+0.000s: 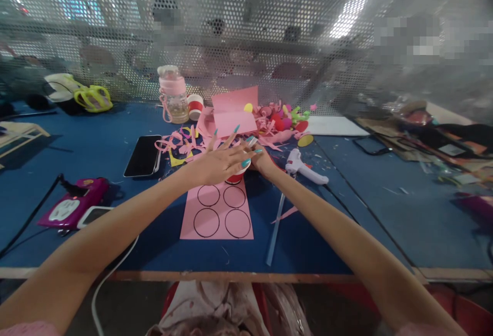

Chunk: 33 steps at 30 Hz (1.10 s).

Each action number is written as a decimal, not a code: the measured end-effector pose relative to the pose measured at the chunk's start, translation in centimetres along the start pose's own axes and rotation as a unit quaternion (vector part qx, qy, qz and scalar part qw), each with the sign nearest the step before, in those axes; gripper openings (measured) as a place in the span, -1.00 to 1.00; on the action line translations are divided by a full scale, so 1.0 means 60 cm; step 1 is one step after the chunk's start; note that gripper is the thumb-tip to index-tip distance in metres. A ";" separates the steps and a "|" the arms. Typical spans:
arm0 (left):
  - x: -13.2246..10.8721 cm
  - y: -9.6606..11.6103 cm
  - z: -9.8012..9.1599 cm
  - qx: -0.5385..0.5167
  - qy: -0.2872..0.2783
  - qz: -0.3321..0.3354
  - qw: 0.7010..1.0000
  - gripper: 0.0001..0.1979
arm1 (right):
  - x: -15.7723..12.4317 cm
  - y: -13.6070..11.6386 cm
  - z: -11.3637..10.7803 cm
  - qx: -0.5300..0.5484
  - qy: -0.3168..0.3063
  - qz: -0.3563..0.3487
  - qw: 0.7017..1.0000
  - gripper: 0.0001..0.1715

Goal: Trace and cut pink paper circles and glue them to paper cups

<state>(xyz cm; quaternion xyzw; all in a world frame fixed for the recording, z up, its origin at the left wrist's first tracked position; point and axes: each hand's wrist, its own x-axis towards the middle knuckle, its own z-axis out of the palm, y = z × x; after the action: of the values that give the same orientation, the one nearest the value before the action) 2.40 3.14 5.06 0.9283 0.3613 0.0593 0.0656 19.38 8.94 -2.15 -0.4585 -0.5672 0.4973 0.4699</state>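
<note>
My left hand (221, 164) is palm down with its fingers spread, over and partly covering a red and white paper cup (234, 177). My right hand (262, 161) is curled against the cup's far right side; my left hand hides most of its fingers. A small whitish piece (252, 142) shows between the fingers of both hands, too small to name. Beneath the cup lies a pink sheet (216, 227) with several black circles drawn on it. To the right of my hands is a white glue gun (306, 168), with a clear glue stick (276, 233) below it.
Pink paper scraps (185, 141), a folded pink card (234, 107) and coloured pieces (287, 120) lie behind my hands. A bottle (173, 94) and second cup (195, 106) stand farther left. A phone (143, 156) and purple device (75, 202) lie left. Perforated metal (246, 63) borders the back.
</note>
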 end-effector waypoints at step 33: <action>0.000 -0.002 0.004 -0.016 -0.009 -0.005 1.000 -0.52 | -0.153 -0.033 -0.007 -0.003 0.074 0.000 0.997 -0.47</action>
<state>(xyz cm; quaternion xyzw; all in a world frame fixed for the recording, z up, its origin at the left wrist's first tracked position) 2.34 3.19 4.81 0.9257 0.3646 0.0562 0.0837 20.97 -0.20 -0.88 -0.4955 -0.5322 0.4605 0.5091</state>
